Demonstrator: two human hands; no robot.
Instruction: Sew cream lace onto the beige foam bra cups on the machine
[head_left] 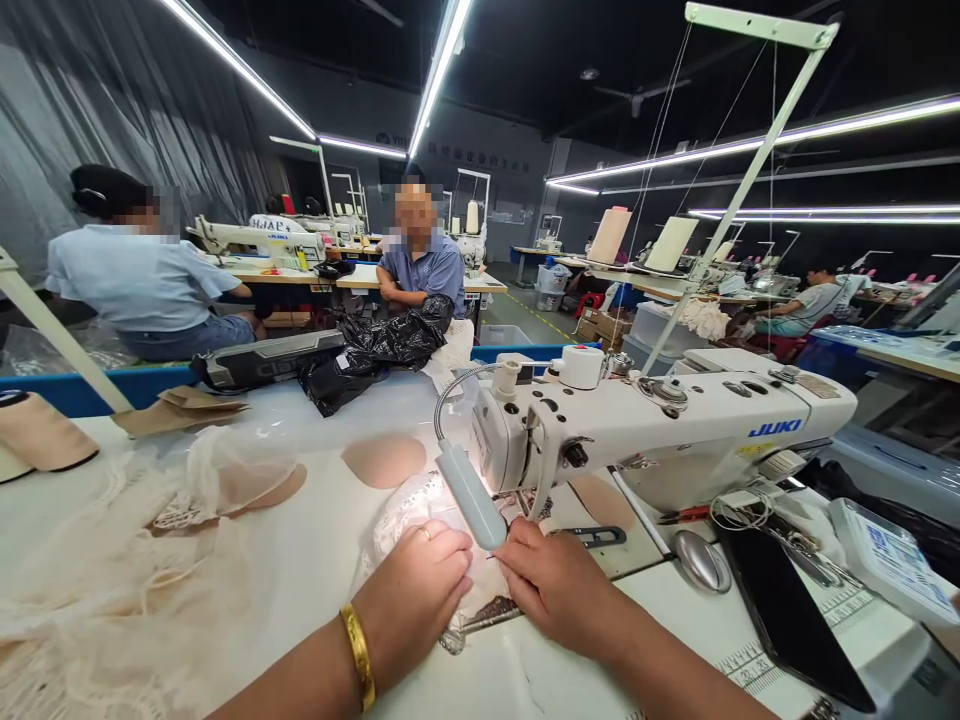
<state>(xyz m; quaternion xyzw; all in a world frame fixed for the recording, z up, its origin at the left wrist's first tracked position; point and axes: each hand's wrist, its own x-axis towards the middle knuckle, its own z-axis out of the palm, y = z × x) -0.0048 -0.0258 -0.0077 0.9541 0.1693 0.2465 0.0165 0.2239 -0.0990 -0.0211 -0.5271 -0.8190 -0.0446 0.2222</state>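
The tabletop (pixel 300 610) looks smooth and faintly glossy; toward its left edge the crumpled sheer cloth (pixel 112 590) is soft and matt. The lace piece (pixel 394 525) has a rough openwork surface; above the near edge, the gold-coloured bangle (pixel 356 655) is polished metal. By the far edge the black bag (pixel 405 345) is shiny, crinkled plastic; near the far left corner, the brown paper (pixel 180 412) is creased and matt

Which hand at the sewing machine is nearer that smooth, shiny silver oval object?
The right. The right hand is to the left of the shiny silver oval object, apart from it; the left hand is farther left.
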